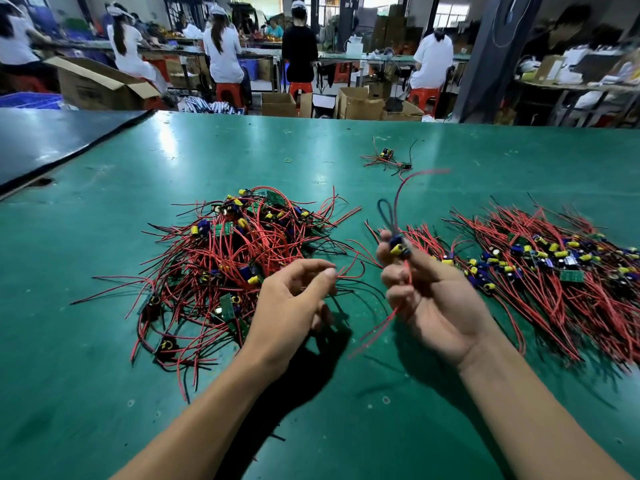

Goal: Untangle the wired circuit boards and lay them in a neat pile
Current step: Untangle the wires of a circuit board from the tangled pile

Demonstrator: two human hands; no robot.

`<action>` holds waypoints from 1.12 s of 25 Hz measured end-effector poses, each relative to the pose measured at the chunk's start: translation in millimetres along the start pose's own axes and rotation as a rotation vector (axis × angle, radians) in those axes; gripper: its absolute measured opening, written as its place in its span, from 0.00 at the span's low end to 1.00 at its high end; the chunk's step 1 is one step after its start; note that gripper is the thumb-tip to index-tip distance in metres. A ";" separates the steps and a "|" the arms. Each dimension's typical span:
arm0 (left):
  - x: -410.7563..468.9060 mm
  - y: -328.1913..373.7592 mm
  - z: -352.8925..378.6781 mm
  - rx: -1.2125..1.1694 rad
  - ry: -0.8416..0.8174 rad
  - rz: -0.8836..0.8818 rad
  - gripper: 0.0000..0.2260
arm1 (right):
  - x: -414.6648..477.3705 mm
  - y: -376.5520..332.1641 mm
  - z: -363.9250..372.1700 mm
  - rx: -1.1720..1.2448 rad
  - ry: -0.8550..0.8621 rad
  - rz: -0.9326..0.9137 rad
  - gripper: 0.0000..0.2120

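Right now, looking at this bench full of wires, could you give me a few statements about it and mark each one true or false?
1. The right hand holds a wired board with a yellow part on it. True.
2. The tangled heap lies on the person's right. False: it lies on the left, and the tidier pile is on the right.
3. The table is red. False: it is green, while the wires are red and black.
4. A small stray bunch of wired boards lies apart, farther back on the table. True.
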State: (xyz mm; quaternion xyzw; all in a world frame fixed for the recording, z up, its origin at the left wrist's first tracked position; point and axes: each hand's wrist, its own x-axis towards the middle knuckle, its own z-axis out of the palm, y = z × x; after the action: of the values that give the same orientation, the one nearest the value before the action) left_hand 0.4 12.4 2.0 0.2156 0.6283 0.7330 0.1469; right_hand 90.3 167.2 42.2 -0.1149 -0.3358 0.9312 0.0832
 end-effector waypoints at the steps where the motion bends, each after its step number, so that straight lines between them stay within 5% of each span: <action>1: -2.2 0.0 2.8 0.019 -0.044 0.026 0.04 | 1.1 6.2 1.7 -0.041 -0.003 0.058 0.12; 14: -6.6 5.8 5.7 -0.112 -0.135 -0.114 0.11 | -0.9 24.6 -6.8 -0.485 -0.128 0.146 0.16; 20: -2.2 2.7 4.7 -0.144 -0.122 -0.235 0.05 | 2.5 22.3 -13.1 -1.008 0.074 -0.105 0.06; 28: -7.9 2.7 7.0 -0.034 -0.193 -0.172 0.06 | 3.1 20.9 -16.6 -1.008 0.094 -0.307 0.10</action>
State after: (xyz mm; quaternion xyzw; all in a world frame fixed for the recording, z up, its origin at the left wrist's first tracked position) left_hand 10.8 14.1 4.4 0.2279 0.6148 0.7042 0.2724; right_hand 90.2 162.0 15.9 -0.1318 -0.7508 0.6250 0.1682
